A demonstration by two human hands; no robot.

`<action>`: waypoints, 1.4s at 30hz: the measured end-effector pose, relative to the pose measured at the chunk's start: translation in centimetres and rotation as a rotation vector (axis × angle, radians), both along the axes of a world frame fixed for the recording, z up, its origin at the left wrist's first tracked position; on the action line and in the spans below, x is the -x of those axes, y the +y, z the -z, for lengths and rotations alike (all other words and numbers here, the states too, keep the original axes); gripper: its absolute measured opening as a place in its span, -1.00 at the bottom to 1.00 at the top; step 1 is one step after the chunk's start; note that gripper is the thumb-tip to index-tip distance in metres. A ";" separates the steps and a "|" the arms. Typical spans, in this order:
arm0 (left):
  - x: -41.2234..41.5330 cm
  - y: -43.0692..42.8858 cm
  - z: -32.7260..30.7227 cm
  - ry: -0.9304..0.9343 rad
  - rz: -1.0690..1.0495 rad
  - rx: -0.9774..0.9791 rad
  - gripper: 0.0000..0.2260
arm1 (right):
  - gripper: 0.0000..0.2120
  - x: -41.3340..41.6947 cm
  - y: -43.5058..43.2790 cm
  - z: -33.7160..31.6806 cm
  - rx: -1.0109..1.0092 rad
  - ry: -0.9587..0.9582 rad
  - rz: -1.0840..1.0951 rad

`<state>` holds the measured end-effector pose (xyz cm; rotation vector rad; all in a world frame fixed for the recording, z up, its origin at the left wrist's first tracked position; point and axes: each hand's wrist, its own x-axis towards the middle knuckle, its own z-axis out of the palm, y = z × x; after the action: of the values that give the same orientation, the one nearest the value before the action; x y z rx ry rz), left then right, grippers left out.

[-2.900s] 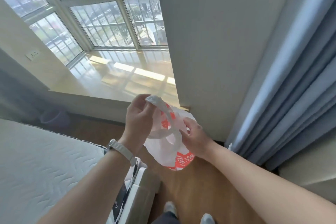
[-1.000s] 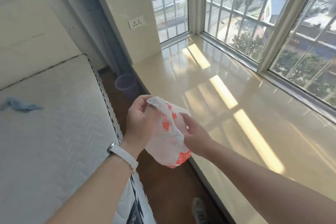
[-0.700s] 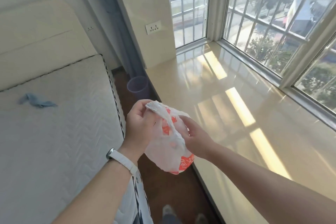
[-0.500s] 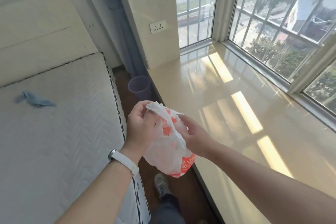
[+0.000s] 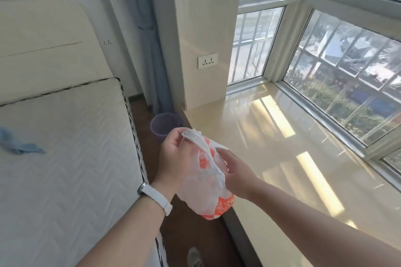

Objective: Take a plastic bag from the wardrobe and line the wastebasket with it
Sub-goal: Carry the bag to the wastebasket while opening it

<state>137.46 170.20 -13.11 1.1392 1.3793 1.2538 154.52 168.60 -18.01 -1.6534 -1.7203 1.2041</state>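
A crumpled white plastic bag with orange print (image 5: 206, 188) hangs between my two hands at chest height. My left hand (image 5: 173, 158) pinches its upper edge between thumb and fingers. My right hand (image 5: 235, 171) holds the bag's right side. A small purple wastebasket (image 5: 166, 123) stands on the floor ahead, in the narrow gap between the bed and the window ledge, beyond and just above my left hand in the view. Its opening faces up; its lower part is hidden behind my left hand and the bag.
A bare white mattress (image 5: 65, 158) fills the left, with a blue cloth (image 5: 19, 145) on it. A glossy beige window ledge (image 5: 293, 158) runs along the right. Grey curtain (image 5: 149, 50) and wall socket (image 5: 207, 60) behind the basket. My shoe (image 5: 194, 258) on the brown floor.
My view has turned left from the wardrobe side toward the bed corner and moved closer to the wastebasket. Both hands have kept hold of the bag.
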 end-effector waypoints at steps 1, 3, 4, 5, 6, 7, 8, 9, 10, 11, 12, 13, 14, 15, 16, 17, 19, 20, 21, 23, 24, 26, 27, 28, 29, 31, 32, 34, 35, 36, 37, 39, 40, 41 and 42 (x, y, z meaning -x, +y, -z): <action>0.9 1.0 -0.1 0.000 0.004 -0.001 -0.95 | -0.49 0.9 1.2 0.0 -0.006 -0.010 -0.009; 2.7 3.0 -0.3 0.002 -0.008 -0.006 -0.95 | -0.46 2.6 3.2 0.2 -0.014 -0.033 -0.035; 3.6 3.9 -0.3 0.000 -0.027 -0.007 -0.95 | -0.44 3.4 4.1 0.3 -0.015 -0.040 -0.050; 4.3 4.6 -0.4 -0.005 -0.048 -0.007 -0.95 | -0.43 4.2 5.0 0.4 -0.016 -0.043 -0.066; 5.1 5.4 -0.4 -0.009 -0.066 -0.012 -0.95 | -0.41 4.9 5.9 0.5 -0.015 -0.040 -0.084; 5.8 6.1 -0.5 -0.011 -0.078 -0.014 -0.95 | -0.39 5.6 6.8 0.5 -0.011 -0.038 -0.102; 6.5 6.7 -0.5 -0.008 -0.086 -0.016 -0.94 | -0.37 6.3 7.6 0.6 -0.006 -0.035 -0.120; 7.2 7.3 -0.6 -0.002 -0.092 -0.016 -0.94 | -0.35 7.0 8.5 0.5 -0.005 -0.032 -0.138; 7.8 7.8 -0.6 0.008 -0.099 -0.019 -0.93 | -0.36 7.7 9.4 0.7 -0.009 -0.025 -0.154; 8.4 8.3 -0.7 0.015 -0.109 -0.019 -0.93 | -0.37 8.5 10.1 0.7 -0.015 -0.015 -0.170; 8.9 8.9 -0.6 0.018 -0.122 -0.017 -0.93 | -0.37 9.2 10.9 0.8 -0.024 -0.008 -0.184; 9.4 9.6 -0.5 0.011 -0.138 -0.010 -0.93 | -0.38 9.8 11.6 1.0 -0.035 -0.007 -0.196; 10.0 10.3 -0.3 0.001 -0.155 -0.004 -0.93 | -0.37 10.3 12.5 1.2 -0.043 -0.010 -0.208; 10.4 11.1 -0.3 -0.008 -0.168 0.004 -0.94 | -0.37 10.8 13.4 1.5 -0.048 -0.009 -0.221; 10.9 12.0 0.0 -0.006 -0.178 0.009 -0.94 | -0.38 11.3 14.3 1.8 -0.046 0.000 -0.236; 11.4 12.9 0.2 -0.005 -0.189 0.016 -0.94 | -0.39 11.7 15.4 2.1 -0.039 0.013 -0.252; 12.2 15.0 0.8 0.006 -0.219 0.031 -0.94 | -0.40 12.5 17.9 3.0 -0.036 0.039 -0.280; 12.5 16.2 1.2 0.015 -0.233 0.040 -0.94 | -0.41 12.9 19.3 3.6 -0.042 0.054 -0.295; 12.8 17.4 1.3 0.013 -0.243 0.049 -0.93 | -0.43 13.3 20.8 4.1 -0.056 0.069 -0.311; 13.3 19.8 1.8 0.023 -0.260 0.069 -0.92 | -0.45 14.3 23.8 5.0 -0.080 0.099 -0.342; 13.6 21.4 1.9 0.047 -0.274 0.081 -0.92 | -0.46 14.8 25.5 5.3 -0.075 0.122 -0.357; 13.9 24.5 1.7 0.080 -0.303 0.102 -0.91 | -0.45 15.6 29.0 5.8 -0.067 0.166 -0.381; 14.0 26.0 1.4 0.093 -0.316 0.108 -0.91 | -0.46 15.9 30.8 6.0 -0.066 0.185 -0.391; 14.2 27.7 1.3 0.106 -0.325 0.111 -0.90 | -0.47 16.2 32.5 6.3 -0.070 0.201 -0.398; 14.3 29.2 1.1 0.114 -0.332 0.109 -0.89 | -0.50 16.3 34.1 6.4 -0.071 0.214 -0.405; 14.8 32.0 0.9 0.127 -0.340 0.112 -0.86 | -0.55 16.7 36.9 6.4 -0.070 0.240 -0.419; 15.1 33.3 0.8 0.137 -0.335 0.110 -0.86 | -0.57 16.9 38.1 6.3 -0.086 0.260 -0.425; 15.9 35.6 0.6 0.152 -0.312 0.098 -0.90 | -0.59 17.6 40.6 6.0 -0.109 0.289 -0.439; 16.5 36.6 0.6 0.162 -0.306 0.091 -0.91 | -0.61 18.0 41.8 6.0 -0.106 0.294 -0.440; 17.0 37.6 0.6 0.169 -0.304 0.083 -0.91 | -0.64 18.4 42.9 6.1 -0.097 0.301 -0.435; 17.6 38.4 0.6 0.170 -0.305 0.079 -0.90 | -0.67 18.8 43.9 6.0 -0.083 0.309 -0.427; 18.9 40.1 0.7 0.179 -0.296 0.084 -0.86 | -0.68 19.4 45.4 5.9 -0.063 0.314 -0.413; 19.5 40.9 0.9 0.181 -0.289 0.084 -0.84 | -0.68 19.7 46.1 5.9 -0.052 0.304 -0.409; 20.2 41.8 1.1 0.174 -0.288 0.082 -0.83 | -0.67 20.0 46.9 6.1 -0.038 0.289 -0.403; 20.8 42.7 1.4 0.161 -0.290 0.081 -0.83 | -0.67 20.4 47.7 6.2 -0.023 0.275 -0.396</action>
<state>116.65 212.91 -14.51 1.0278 1.7491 1.3156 134.17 216.33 -24.23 -1.0974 -1.9217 1.5006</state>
